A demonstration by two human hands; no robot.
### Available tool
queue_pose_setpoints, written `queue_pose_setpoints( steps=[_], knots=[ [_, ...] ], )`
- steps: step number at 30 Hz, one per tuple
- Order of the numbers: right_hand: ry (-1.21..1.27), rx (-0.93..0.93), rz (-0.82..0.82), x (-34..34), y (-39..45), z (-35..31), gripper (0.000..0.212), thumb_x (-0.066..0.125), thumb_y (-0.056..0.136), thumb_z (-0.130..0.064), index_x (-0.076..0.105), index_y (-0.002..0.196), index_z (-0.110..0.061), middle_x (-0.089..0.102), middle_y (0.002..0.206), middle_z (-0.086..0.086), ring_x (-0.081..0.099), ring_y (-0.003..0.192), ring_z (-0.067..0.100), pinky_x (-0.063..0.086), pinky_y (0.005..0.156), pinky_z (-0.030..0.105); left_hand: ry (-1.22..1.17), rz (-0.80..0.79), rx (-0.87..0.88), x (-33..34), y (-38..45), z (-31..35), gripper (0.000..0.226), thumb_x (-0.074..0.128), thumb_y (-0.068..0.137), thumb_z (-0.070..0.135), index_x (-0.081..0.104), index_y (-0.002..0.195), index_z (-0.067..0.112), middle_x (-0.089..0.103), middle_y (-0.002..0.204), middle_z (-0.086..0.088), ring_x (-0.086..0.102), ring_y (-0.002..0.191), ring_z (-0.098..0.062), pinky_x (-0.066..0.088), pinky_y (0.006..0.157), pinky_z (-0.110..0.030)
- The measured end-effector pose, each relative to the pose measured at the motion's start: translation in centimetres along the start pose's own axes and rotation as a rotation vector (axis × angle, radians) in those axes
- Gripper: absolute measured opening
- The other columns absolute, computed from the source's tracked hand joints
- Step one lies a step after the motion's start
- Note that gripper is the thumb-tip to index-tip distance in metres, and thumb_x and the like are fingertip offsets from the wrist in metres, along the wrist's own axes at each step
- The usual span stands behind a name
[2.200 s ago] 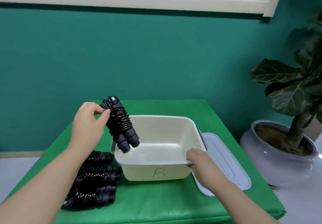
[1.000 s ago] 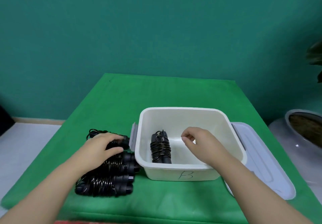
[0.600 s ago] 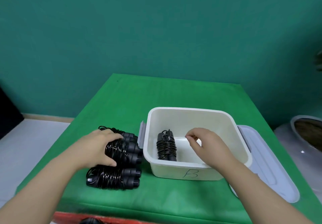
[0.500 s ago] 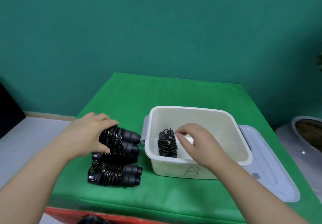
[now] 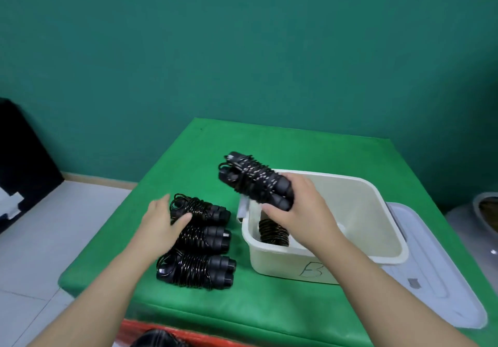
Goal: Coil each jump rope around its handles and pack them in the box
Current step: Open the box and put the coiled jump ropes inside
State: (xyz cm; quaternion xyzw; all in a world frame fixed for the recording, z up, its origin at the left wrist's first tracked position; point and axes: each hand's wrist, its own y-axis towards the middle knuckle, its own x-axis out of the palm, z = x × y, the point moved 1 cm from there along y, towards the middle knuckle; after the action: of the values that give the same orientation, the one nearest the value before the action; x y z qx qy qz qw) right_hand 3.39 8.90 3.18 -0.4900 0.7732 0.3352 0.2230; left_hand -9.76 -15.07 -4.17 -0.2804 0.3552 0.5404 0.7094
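A cream box [image 5: 377, 212] marked "B" stands on the green table [image 5: 269, 144]. One coiled black jump rope [image 5: 273, 232] lies inside it at the left. My right hand [image 5: 299, 206] grips another coiled rope [image 5: 253, 180] by its handle ends, held tilted above the box's left rim. Left of the box lie three coiled ropes: a far one [image 5: 200, 209], a middle one [image 5: 207, 237] and a near one [image 5: 196, 267]. My left hand [image 5: 161, 220] rests on the far and middle ones, thumb over the coils.
The box's grey lid [image 5: 431, 279] lies flat on the table to the right of the box. A grey plant pot [image 5: 479, 212] stands at the right edge. A red object with something black [image 5: 156, 337] sits below the table's near edge.
My right hand has taken a coiled rope from my left hand and lifted it over the box's left rim. My left hand has gone back down onto the pile.
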Motion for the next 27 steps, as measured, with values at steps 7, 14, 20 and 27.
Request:
queue_pose_setpoints(
  steps=[7,14,20,27],
  knots=[
    [-0.092,0.206,0.066,-3.7,-2.3,6.7,0.040,0.070,0.067,-0.046,0.054,0.101,-0.033,0.059,0.095,-0.011,0.059,0.085,0.006,0.052,0.075,0.034,-0.041,-0.016,-0.368,5.1,0.4,-3.8,0.064,0.043,0.086,0.057,0.053,0.086,-0.007,0.057,0.094,-0.026,0.054,0.091,-0.039,0.042,0.074,-0.039],
    [-0.366,0.602,-0.174,-4.7,-2.7,9.3,0.034,0.067,0.073,-0.047,0.058,0.082,-0.015,0.061,0.067,-0.002,0.057,0.058,0.019,0.040,0.051,0.025,-0.250,0.088,-0.250,5.4,-0.6,-2.4,0.044,0.053,0.088,0.038,0.035,0.090,-0.002,0.050,0.083,-0.017,0.052,0.080,-0.033,0.040,0.074,-0.041],
    [-0.394,0.652,-0.352,-2.5,-0.4,8.1,0.042,0.050,0.092,-0.037,0.038,0.060,-0.013,0.052,0.077,0.006,0.048,0.075,0.024,0.036,0.061,0.025,-0.338,0.204,-0.133,4.1,-1.6,-0.9,0.040,0.060,0.086,0.026,0.036,0.097,-0.004,0.046,0.077,-0.008,0.051,0.079,-0.031,0.039,0.072,-0.041],
    [-0.375,0.719,-0.516,-1.1,-0.1,8.4,0.019,0.040,0.097,-0.011,0.054,0.085,-0.006,0.042,0.070,0.003,0.045,0.061,0.015,0.030,0.049,0.020,-0.358,0.331,-0.079,-1.6,-0.6,-0.4,0.057,0.063,0.078,0.050,0.046,0.103,0.001,0.056,0.093,-0.014,0.058,0.084,-0.032,0.046,0.073,-0.041]
  ],
)
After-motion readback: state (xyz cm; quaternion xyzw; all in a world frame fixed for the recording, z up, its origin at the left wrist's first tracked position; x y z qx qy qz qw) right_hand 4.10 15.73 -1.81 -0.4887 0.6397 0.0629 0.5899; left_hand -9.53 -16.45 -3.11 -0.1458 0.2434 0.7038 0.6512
